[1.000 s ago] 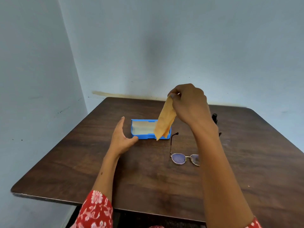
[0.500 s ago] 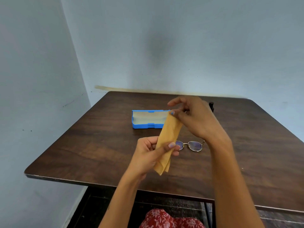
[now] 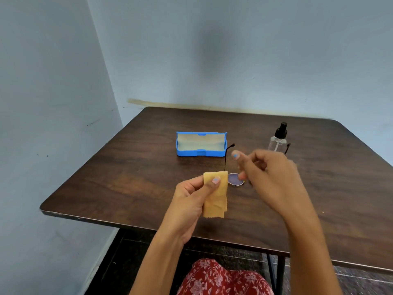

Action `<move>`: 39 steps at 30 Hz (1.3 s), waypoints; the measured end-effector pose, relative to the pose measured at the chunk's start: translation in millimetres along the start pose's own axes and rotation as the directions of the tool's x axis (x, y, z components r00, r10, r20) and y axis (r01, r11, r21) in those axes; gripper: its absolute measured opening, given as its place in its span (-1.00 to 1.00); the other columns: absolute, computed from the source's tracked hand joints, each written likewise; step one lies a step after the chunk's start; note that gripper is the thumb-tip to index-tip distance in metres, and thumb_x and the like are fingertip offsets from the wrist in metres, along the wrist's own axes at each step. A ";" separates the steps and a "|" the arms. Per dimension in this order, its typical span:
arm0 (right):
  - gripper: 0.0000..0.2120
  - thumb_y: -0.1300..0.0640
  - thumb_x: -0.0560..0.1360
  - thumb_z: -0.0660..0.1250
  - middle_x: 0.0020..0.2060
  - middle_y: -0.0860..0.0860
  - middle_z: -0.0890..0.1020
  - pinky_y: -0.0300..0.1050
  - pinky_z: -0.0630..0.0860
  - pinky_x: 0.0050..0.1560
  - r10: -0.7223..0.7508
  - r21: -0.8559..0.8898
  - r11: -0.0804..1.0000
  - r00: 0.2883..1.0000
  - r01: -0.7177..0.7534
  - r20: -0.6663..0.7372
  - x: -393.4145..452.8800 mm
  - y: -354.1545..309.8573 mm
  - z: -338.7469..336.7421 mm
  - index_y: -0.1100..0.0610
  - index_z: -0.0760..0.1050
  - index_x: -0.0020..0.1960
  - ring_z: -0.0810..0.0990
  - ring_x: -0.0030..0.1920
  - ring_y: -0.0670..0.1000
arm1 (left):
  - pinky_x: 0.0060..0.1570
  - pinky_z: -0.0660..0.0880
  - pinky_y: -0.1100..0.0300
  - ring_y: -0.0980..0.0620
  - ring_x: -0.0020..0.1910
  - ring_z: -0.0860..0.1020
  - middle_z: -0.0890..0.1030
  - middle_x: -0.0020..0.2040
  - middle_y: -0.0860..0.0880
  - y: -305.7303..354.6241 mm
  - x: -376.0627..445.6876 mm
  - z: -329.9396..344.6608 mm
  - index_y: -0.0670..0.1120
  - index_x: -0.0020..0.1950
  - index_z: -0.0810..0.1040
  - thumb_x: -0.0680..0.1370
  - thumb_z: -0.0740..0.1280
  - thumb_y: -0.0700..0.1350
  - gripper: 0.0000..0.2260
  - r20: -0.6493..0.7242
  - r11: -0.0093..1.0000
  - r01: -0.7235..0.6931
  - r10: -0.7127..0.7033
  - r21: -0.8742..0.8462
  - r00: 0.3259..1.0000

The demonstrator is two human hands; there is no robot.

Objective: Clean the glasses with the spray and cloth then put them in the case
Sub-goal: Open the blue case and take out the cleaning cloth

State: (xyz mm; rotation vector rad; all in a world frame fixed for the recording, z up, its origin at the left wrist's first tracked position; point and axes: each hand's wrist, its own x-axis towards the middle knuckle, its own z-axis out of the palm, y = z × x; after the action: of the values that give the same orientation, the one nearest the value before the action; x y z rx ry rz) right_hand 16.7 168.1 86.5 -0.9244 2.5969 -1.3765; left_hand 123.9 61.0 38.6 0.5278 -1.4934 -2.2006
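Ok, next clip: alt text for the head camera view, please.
A person's left hand pinches a folded yellow cloth above a dark wooden table, while the empty right hand hovers blurred over the glasses lying there. Behind them sit an open, empty blue case and an upright clear spray bottle.

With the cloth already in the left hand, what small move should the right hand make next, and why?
Probably lower the empty right hand onto the gold-rimmed glasses lying on the dark wooden table and lift them. The left hand already pinches the folded yellow cloth, and the clear spray bottle stands untouched behind.
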 end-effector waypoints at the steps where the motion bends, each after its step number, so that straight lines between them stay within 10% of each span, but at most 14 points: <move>1: -0.63 -0.28 0.41 0.29 -0.39 -0.14 0.66 -0.07 0.53 -0.15 0.048 0.047 0.998 0.993 -0.053 0.104 0.4 4.9 2.4 0.03 0.54 -0.25 0.54 -0.36 -0.11 | -0.05 0.58 0.04 0.02 -0.10 0.61 0.68 -0.08 -0.13 -0.4 0.4 -0.8 -0.13 -0.03 0.68 0.40 0.35 -0.09 -0.78 0.007 1.000 -0.001 0.001 -0.009 1.000; 4: -0.76 -0.08 0.38 0.44 -0.29 0.00 0.69 -0.22 0.47 -0.31 0.023 0.251 0.962 0.946 -0.108 0.322 1.7 10.7 12.9 0.06 0.51 -0.10 0.50 -0.40 -0.14 | 0.00 0.58 0.09 0.02 -0.04 0.62 0.68 -0.04 -0.14 2.0 2.2 -1.1 -0.19 0.07 0.63 0.43 0.32 -0.13 -0.73 0.056 0.999 0.005 -0.003 -0.042 0.998; 11: -0.68 0.26 0.37 0.47 -0.26 0.07 0.69 -0.33 0.42 -0.41 -0.046 0.503 0.852 0.938 -0.143 0.345 14.1 16.9 21.6 0.13 0.44 0.05 0.53 -0.42 -0.18 | 0.09 0.55 0.06 -0.01 0.01 0.63 0.69 -0.02 -0.11 5.6 12.6 -6.5 -0.17 0.13 0.57 0.49 0.32 -0.24 -0.78 -0.033 0.999 0.005 -0.004 0.044 0.999; 20: -0.79 0.26 0.40 0.44 -0.30 -0.03 0.70 0.11 0.50 0.09 -0.112 0.524 0.851 0.961 -0.038 0.252 21.0 25.0 26.2 0.07 0.49 -0.04 0.64 -0.15 -0.02 | -0.02 0.37 0.52 0.26 -0.03 0.59 0.69 -0.16 0.01 -2.8 19.5 -13.0 -0.01 0.19 0.47 0.34 0.52 -0.14 -0.53 -0.211 0.853 -0.239 0.369 0.464 0.905; 25: -0.81 0.28 0.39 0.43 -0.34 -0.03 0.67 -0.11 0.53 -0.10 -0.128 0.617 0.786 0.966 -0.040 0.226 20.3 21.1 25.7 0.11 0.50 -0.06 0.60 -0.18 -0.01 | 0.03 0.49 0.19 0.11 -0.08 0.62 0.67 -0.17 0.03 -11.0 23.9 -13.3 -0.03 -0.02 0.58 0.31 0.52 0.08 -0.67 -0.252 0.883 -0.304 0.405 0.358 0.879; 32: -0.84 0.29 0.42 0.40 -0.34 -0.03 0.68 -0.33 0.52 -0.25 -0.108 0.657 0.751 0.969 -0.065 0.220 20.9 21.0 25.4 0.12 0.49 -0.07 0.62 -0.25 -0.15 | -0.10 0.52 0.35 0.07 0.00 0.64 0.67 0.00 -0.08 -10.9 25.8 -9.6 -0.11 -0.27 0.60 0.29 0.43 -0.03 -0.84 -0.163 0.938 -0.303 0.329 0.167 0.930; 39: -0.87 0.32 0.44 0.38 -0.36 -0.02 0.68 -0.33 0.54 -0.25 -0.104 0.684 0.726 0.972 -0.071 0.212 21.0 20.2 25.4 0.16 0.49 -0.06 0.61 -0.28 -0.12 | -0.06 0.54 0.29 0.05 0.04 0.63 0.66 0.06 -0.09 -12.8 25.3 -8.7 -0.15 -0.11 0.67 0.31 0.43 -0.12 -0.80 -0.088 0.920 -0.361 0.377 0.152 0.922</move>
State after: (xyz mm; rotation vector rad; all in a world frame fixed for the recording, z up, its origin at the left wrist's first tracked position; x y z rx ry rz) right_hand -2.1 146.8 60.2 -0.8933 1.6600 -1.8881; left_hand 105.7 44.7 21.8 0.3699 -1.5404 -1.7607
